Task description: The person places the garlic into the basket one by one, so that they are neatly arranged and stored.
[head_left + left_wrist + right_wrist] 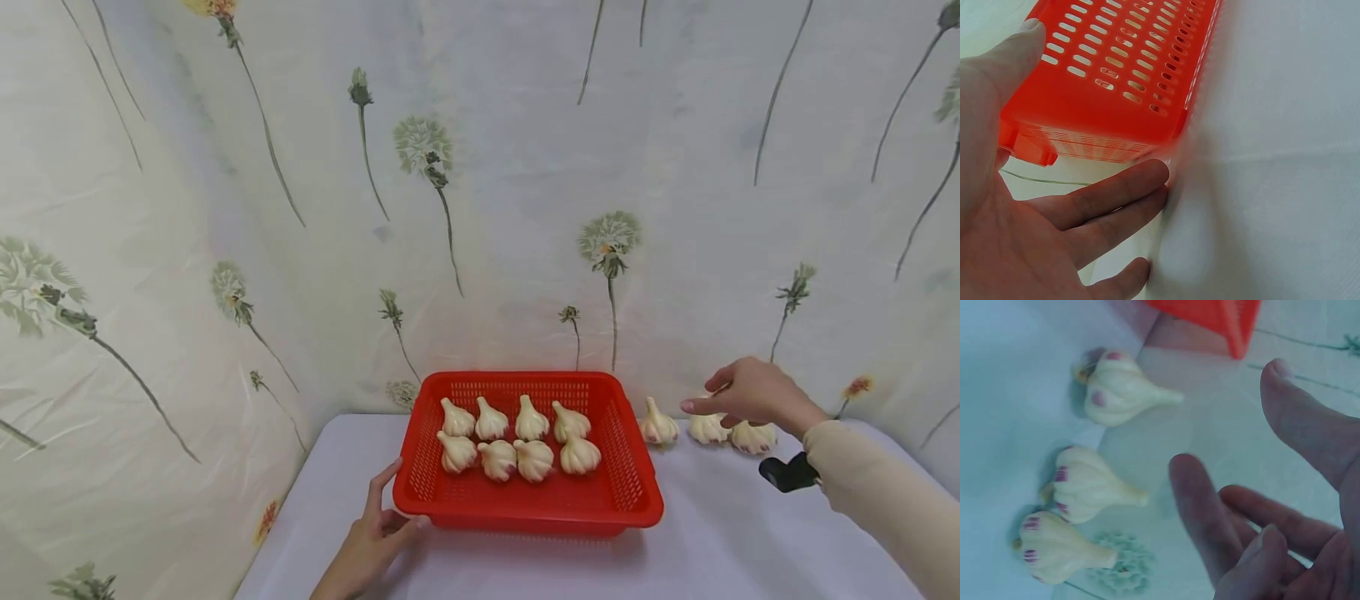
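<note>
A red plastic basket holds several garlic bulbs in two rows. My left hand is at its front left corner, index finger along the left rim and thumb at the front. In the left wrist view the thumb lies against the perforated wall, and the other visible fingers extend below the basket. My right hand hovers over the bulbs right of the basket, thumb apart from the fingers, holding nothing. Three bulbs sit there: one near the basket, a middle one and an outer one.
A white cloth covers the table. Behind it hangs a curtain with a dandelion print, close to the basket's back rim. A black device is at my right wrist, beside the pale sleeve.
</note>
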`<state>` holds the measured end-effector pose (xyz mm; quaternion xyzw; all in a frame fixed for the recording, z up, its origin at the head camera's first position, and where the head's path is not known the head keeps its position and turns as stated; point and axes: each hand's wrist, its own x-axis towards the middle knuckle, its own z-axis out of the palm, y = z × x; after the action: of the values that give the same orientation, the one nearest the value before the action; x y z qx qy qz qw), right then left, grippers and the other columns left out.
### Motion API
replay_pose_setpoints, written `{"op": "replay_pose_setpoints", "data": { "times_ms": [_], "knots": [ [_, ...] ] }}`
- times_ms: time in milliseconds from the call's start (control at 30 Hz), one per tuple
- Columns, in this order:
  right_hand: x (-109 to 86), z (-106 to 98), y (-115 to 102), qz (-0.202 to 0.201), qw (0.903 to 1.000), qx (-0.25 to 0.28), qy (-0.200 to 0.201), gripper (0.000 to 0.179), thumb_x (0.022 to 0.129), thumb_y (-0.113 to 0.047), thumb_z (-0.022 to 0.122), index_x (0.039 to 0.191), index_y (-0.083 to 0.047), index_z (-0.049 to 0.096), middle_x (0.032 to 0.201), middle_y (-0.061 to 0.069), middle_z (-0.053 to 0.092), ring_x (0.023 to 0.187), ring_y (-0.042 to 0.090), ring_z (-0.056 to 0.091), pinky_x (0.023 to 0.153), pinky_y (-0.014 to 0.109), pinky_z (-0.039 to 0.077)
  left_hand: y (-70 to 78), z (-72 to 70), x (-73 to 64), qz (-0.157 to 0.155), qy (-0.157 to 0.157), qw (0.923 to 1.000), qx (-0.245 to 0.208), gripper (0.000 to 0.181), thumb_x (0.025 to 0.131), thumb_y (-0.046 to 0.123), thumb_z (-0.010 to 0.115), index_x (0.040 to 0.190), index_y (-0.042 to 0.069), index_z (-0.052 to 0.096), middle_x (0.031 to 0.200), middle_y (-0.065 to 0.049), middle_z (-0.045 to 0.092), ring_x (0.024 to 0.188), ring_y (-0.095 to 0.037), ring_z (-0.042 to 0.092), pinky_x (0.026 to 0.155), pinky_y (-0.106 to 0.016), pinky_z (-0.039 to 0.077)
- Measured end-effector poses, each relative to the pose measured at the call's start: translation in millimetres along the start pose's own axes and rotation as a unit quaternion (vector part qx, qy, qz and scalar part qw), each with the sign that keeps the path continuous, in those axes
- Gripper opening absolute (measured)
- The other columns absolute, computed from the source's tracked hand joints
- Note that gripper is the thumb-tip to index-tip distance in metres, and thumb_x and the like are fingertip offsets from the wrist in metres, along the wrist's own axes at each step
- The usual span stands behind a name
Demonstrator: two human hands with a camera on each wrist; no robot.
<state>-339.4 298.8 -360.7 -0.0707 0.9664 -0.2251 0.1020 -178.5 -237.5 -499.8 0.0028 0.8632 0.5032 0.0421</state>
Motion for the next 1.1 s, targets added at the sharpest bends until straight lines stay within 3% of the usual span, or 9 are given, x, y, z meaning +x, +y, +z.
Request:
{"op": "replay_pose_setpoints", "data": {
  "times_ms": [233,467,700,1100],
  "knots": [
    [13.6,25.7,19.3,-0.046,0.9980,0.040,0.016,0.093,0.084,-0.058,0.085,0.131,0.018,0.060,0.115,0.032,0.072,0.077,0.025,0.079,0.072,0.041,0.065,0.4,-1.0,1.7,-0.001,0.003,1.0000,-0.005,0.090,0.097,0.048,0.075,0.164,0.035,0.018,0.103,-0.006,0.080,0.098,-0.020,0.075,0.095,-0.056,0.059],
    [22.0,54.5,22.1,-0.059,0.9956,0.070,0.019,0.085,0.087,-0.048,0.087,0.134,0.017,0.058,0.126,0.039,0.066,0.074,0.021,0.077,0.070,0.040,0.065,-0.3,-1.7,0.4,0.001,0.002,1.0000,-0.006,0.089,0.097,0.047,0.075,0.164,0.035,0.018,0.104,-0.008,0.080,0.098,-0.021,0.075,0.095,-0.057,0.059],
    [33.3,88.4,26.0,-0.045,0.9982,0.029,0.029,0.091,0.085,-0.053,0.086,0.139,0.013,0.055,0.134,0.040,0.061,0.065,0.015,0.072,0.068,0.042,0.064,-1.3,-2.1,0.1,0.001,-0.004,0.9999,-0.015,0.089,0.097,0.045,0.076,0.164,0.035,0.018,0.104,-0.008,0.080,0.098,-0.021,0.075,0.094,-0.056,0.060],
    [49.3,116.4,26.2,-0.040,0.9970,-0.015,0.064,0.071,0.094,-0.041,0.079,0.137,0.011,0.057,0.106,0.022,0.074,0.065,0.015,0.068,0.058,0.035,0.059,-1.2,-1.8,0.4,0.006,-0.004,0.9999,-0.015,0.089,0.097,0.045,0.076,0.164,0.035,0.018,0.104,-0.007,0.080,0.098,-0.021,0.075,0.094,-0.057,0.060]
  ]
}}
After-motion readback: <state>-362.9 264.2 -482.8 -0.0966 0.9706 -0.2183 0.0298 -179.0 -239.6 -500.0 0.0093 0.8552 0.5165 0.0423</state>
